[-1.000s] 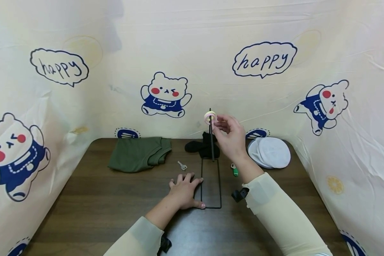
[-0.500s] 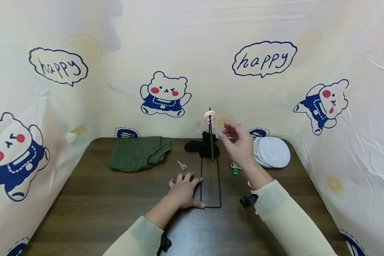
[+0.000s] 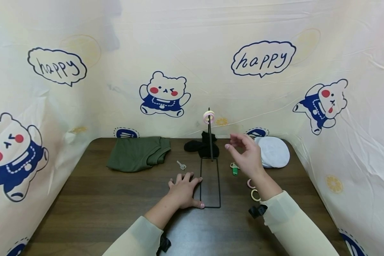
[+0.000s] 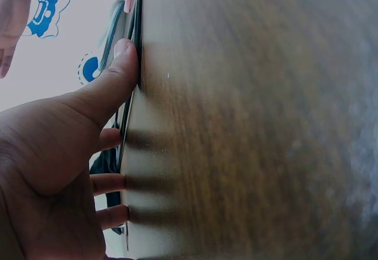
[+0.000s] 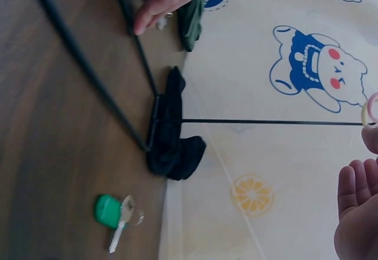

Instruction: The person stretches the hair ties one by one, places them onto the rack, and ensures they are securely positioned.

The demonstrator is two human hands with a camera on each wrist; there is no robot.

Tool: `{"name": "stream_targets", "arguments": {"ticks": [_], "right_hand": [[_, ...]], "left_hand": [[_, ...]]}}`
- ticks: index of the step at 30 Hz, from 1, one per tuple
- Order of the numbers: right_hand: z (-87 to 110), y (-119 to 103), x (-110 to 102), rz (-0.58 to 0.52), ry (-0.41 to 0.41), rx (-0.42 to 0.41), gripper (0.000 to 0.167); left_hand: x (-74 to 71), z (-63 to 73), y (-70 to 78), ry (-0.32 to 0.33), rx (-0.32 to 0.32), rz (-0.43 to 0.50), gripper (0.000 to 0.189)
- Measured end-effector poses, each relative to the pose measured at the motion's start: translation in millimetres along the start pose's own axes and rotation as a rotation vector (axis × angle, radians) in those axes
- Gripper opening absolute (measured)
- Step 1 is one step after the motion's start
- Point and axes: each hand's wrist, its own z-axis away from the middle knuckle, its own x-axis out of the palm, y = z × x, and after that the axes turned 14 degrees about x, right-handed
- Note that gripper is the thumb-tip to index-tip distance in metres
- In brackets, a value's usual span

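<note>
A black wire stand (image 3: 219, 185) has its rectangular base on the table and a thin upright rod. Near the top of the rod hang pink and yellow rings (image 3: 204, 116). My left hand (image 3: 184, 192) lies with spread fingers at the base's left side, its thumb and a fingertip resting on the wire. To the right of the rod, my right hand (image 3: 247, 154) is raised above the table, its fingers loosely bent and holding nothing. Below its wrist lie a pink ring (image 3: 249, 184) and a yellow ring (image 3: 252, 196), both partly hidden by the forearm.
Black socks (image 3: 195, 146) lie behind the stand's base. A loose key (image 3: 181, 165) is to the left, and a key with a green tag (image 3: 235, 171) to the right. Folded green cloth (image 3: 137, 154) sits at the back left, a white cap-like item (image 3: 275, 153) at the back right.
My right hand has let go of the ring at the rod's top and drawn back to the right and down. The rings stay hanging there. My left hand has not moved.
</note>
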Motion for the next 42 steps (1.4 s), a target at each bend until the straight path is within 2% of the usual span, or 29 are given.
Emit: {"name": "stream_targets", "arguments": {"ticks": [4,11,18,27,33,42], "right_hand": [[4.8,27,-3,0.033,-0.017,0.007,0.033],[18.1,51,-16,0.088,-0.070,0.059,0.034],[30.2,69,-35,0.165,-0.114,0.122,0.033],[44.4,95,-62,0.289,-0.111,0.125,0.035],[50.0,110,-76,0.314,-0.100,0.120,0.035],[57.8,126,-95,0.440,-0.145,0.152,0.037]], "left_hand": [[0.6,-0.5,-1.0,0.003,0.002,0.002,0.104],[-1.5,-0.7,-0.4,0.009,0.002,0.005,0.103],[-3.0,0.0,0.4,0.009,0.007,0.002,0.103],[-1.5,0.8,-0.1,0.003,0.005,0.001,0.103],[0.1,-0.7,-1.3,0.005,0.001,0.000,0.103],[0.2,0.5,-1.2,-0.002,-0.004,0.000,0.103]]}}
